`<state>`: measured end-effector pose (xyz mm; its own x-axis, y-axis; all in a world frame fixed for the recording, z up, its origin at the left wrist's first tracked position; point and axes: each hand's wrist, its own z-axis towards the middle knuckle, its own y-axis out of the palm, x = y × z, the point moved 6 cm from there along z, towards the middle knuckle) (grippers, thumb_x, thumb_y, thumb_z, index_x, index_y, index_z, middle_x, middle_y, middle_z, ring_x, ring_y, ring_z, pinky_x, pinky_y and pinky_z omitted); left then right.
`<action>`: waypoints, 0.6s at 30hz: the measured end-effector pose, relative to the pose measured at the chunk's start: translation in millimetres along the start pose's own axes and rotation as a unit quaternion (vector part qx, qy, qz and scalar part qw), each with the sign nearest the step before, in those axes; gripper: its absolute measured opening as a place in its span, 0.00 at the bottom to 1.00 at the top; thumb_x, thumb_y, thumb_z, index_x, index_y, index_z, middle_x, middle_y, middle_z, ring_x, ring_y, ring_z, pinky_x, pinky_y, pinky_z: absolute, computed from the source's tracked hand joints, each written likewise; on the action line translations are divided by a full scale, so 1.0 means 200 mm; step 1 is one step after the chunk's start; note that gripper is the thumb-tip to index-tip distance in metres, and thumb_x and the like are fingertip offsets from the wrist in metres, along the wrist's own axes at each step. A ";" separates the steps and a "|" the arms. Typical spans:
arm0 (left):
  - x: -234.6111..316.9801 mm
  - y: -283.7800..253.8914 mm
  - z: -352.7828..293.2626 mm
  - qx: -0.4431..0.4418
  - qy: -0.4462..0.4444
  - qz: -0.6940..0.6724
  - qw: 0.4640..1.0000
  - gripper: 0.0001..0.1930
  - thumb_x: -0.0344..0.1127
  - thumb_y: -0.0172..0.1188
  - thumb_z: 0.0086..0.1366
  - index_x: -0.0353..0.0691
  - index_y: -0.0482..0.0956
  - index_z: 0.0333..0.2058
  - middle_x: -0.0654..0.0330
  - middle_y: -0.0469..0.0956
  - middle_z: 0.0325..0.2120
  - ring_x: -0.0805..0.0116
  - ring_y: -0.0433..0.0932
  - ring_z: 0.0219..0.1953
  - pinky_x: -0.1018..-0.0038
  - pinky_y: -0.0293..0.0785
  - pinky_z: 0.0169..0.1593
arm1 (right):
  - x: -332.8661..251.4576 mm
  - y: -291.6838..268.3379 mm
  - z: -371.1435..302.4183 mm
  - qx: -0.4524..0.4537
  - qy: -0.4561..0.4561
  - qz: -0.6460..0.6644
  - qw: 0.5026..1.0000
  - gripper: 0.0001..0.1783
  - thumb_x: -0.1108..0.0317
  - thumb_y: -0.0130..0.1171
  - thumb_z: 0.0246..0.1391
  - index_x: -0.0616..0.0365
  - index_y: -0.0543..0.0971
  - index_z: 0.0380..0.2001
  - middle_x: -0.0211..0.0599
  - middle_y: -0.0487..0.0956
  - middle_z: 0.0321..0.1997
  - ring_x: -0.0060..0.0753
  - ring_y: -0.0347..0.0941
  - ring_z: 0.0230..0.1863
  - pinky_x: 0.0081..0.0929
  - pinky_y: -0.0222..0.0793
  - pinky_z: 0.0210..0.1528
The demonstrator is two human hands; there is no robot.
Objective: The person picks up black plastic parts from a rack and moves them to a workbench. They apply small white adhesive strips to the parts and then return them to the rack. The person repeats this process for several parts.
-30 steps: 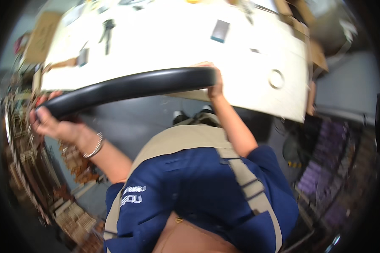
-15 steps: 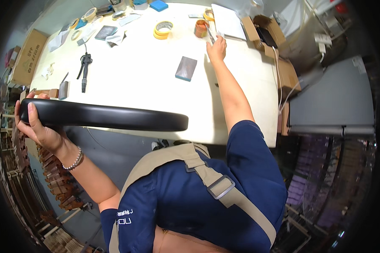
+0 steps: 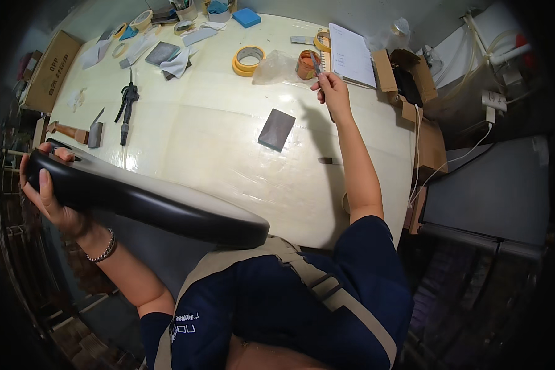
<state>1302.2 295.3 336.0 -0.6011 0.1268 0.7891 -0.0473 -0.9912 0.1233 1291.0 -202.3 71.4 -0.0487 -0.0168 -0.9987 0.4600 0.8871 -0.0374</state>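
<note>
My left hand (image 3: pixel 52 197) is closed around the end of a long, curved, glossy black slab (image 3: pixel 160 213), which looks like a guitar body seen nearly edge-on. Its pale, light-reflecting upper face shows, and it is raised in front of me over the table's near edge. Stretched to the far right, my right hand (image 3: pixel 334 95) pinches a thin metal spatula (image 3: pixel 316 63). The spatula's tip is in the mouth of a small orange-stained pot (image 3: pixel 306 69); how deep it goes I cannot make out. A dark grey sanding block (image 3: pixel 277 130) lies mid-table.
Yellow tape rolls (image 3: pixel 249 60), a crumpled clear bag (image 3: pixel 274 69) and a notebook (image 3: pixel 351 57) lie on the pale table (image 3: pixel 222 135). A black air gun (image 3: pixel 127 108) is at the left. Cardboard boxes (image 3: pixel 52 71) stand by both sides. Cables (image 3: pixel 416 148) hang at the right edge.
The black slab has tilted, its right end dropping toward me and its upper face coming into view. My right hand stays at the pot with the spatula. The whole view has shifted slightly.
</note>
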 end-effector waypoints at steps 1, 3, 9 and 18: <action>-0.01 0.00 0.00 -0.004 -0.005 -0.013 1.000 0.22 0.33 0.45 0.63 0.36 0.56 0.55 0.45 0.66 0.47 0.60 0.70 0.40 0.67 0.67 0.48 | -0.07 -0.04 0.02 0.023 -0.014 -0.089 0.996 0.10 0.65 0.48 0.58 0.58 0.73 0.39 0.33 0.77 0.24 0.23 0.70 0.20 0.21 0.66 0.22; -0.02 0.02 0.01 -0.025 -0.005 -0.034 0.999 0.22 0.34 0.44 0.63 0.36 0.56 0.55 0.45 0.64 0.48 0.61 0.69 0.41 0.67 0.67 0.48 | -0.19 -0.09 0.08 0.050 -0.057 -0.250 0.965 0.09 0.64 0.49 0.58 0.52 0.74 0.39 0.33 0.78 0.24 0.28 0.72 0.21 0.26 0.68 0.24; -0.06 0.03 0.02 -0.045 -0.029 -0.073 0.996 0.23 0.35 0.44 0.63 0.37 0.55 0.56 0.47 0.61 0.50 0.62 0.67 0.42 0.67 0.64 0.50 | -0.27 -0.08 0.40 -0.002 -0.100 -0.698 0.710 0.09 0.67 0.53 0.48 0.42 0.80 0.32 0.34 0.79 0.37 0.38 0.76 0.38 0.34 0.70 0.34; -0.05 0.06 0.00 -0.028 -0.039 -0.047 0.998 0.23 0.35 0.42 0.63 0.39 0.55 0.56 0.49 0.58 0.52 0.62 0.64 0.43 0.65 0.63 0.52 | -0.23 0.13 0.59 -0.071 -0.144 -0.783 0.601 0.07 0.67 0.55 0.45 0.49 0.82 0.25 0.35 0.81 0.32 0.37 0.78 0.36 0.33 0.71 0.31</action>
<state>1308.3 283.1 330.0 -0.5287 0.2188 0.8202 -0.1453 -0.9753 0.1665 1409.8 -232.4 111.9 -0.1590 -0.9430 0.2925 -0.0319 -0.2912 -0.9561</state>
